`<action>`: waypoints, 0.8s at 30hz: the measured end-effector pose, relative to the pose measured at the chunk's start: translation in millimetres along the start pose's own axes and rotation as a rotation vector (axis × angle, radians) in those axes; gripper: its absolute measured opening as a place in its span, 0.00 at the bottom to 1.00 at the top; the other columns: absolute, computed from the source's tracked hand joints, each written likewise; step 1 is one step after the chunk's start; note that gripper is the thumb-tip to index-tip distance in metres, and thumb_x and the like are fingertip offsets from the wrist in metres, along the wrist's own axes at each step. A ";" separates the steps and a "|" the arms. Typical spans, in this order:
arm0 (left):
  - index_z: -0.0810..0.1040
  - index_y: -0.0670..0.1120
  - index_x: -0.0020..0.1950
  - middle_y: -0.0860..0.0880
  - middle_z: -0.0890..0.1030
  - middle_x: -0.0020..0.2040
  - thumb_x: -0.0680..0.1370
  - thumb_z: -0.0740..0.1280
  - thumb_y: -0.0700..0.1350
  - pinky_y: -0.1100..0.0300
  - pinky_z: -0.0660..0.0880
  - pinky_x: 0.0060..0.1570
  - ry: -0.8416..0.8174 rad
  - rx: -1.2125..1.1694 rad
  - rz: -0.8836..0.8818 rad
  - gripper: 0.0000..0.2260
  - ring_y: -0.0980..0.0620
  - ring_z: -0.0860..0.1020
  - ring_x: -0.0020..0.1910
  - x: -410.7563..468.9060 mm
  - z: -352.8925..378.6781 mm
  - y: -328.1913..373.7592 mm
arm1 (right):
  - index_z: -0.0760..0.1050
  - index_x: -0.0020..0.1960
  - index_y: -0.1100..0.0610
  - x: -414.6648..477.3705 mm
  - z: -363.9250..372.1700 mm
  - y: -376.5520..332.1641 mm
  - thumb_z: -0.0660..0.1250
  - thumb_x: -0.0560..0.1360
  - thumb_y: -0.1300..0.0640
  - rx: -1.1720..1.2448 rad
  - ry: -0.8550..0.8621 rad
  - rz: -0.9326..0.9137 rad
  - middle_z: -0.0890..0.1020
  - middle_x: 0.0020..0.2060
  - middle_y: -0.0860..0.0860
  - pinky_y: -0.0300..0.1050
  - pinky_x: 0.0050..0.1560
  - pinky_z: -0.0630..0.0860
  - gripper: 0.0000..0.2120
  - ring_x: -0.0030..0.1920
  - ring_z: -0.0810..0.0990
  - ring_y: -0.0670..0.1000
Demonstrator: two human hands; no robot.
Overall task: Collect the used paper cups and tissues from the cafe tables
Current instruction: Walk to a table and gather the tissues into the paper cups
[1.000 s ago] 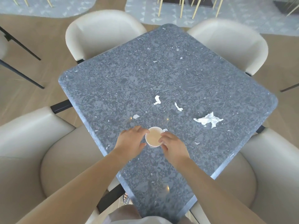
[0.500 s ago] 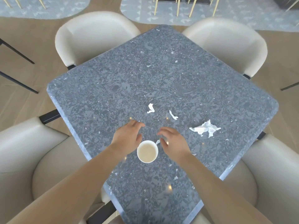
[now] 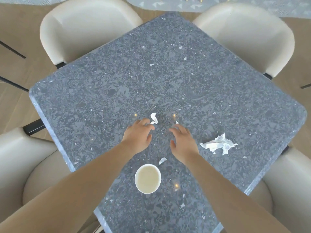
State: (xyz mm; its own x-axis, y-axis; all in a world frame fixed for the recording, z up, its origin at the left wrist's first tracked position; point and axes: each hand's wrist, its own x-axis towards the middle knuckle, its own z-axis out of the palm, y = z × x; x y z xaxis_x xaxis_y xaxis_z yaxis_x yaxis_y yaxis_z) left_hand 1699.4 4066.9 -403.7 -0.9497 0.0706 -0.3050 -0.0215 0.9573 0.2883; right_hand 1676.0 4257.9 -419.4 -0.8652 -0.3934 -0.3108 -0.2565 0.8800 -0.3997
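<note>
A white paper cup (image 3: 148, 178) stands upright near the front corner of the dark speckled table (image 3: 168, 81), with neither hand on it. My left hand (image 3: 138, 136) hovers beyond the cup, fingers loosely spread, its fingertips at a small white tissue scrap (image 3: 154, 118). My right hand (image 3: 182, 141) is beside it, fingers relaxed, with a tiny scrap (image 3: 176, 122) just past its fingertips. Another small scrap (image 3: 162, 160) lies between the cup and my right wrist. A larger crumpled tissue (image 3: 218, 144) lies to the right.
Four cream upholstered chairs surround the table: back left (image 3: 80, 27), back right (image 3: 249, 36), front left (image 3: 21, 165), front right (image 3: 289, 190). Wooden floor and a patterned rug edge show beyond.
Both hands let go of the cup and moved forward across the table toward the small tissue scraps. The cup stays standing nearer to me.
</note>
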 end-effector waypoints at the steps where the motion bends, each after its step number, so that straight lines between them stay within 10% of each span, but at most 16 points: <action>1: 0.69 0.51 0.67 0.52 0.64 0.71 0.79 0.60 0.46 0.51 0.72 0.56 0.004 0.001 0.004 0.16 0.49 0.65 0.67 6.2 0.9 -0.9 | 0.64 0.68 0.50 2.4 0.8 2.5 0.60 0.75 0.58 -0.012 0.009 0.014 0.59 0.71 0.49 0.54 0.63 0.70 0.21 0.70 0.59 0.52; 24: 0.78 0.53 0.54 0.53 0.77 0.53 0.79 0.62 0.45 0.59 0.72 0.41 -0.022 -0.146 0.029 0.08 0.51 0.77 0.48 -15.1 4.6 -3.1 | 0.76 0.54 0.54 -11.6 -3.3 -4.0 0.62 0.75 0.65 0.189 0.084 -0.092 0.79 0.49 0.48 0.35 0.42 0.70 0.12 0.43 0.75 0.44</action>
State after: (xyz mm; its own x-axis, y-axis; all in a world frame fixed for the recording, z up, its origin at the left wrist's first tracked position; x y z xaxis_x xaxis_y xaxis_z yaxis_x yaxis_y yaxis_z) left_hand 1715.3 4064.2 -404.2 -0.9436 0.1052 -0.3140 -0.0408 0.9041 0.4253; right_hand 1685.6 4259.8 -411.4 -0.8767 -0.4394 -0.1955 -0.2577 0.7725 -0.5804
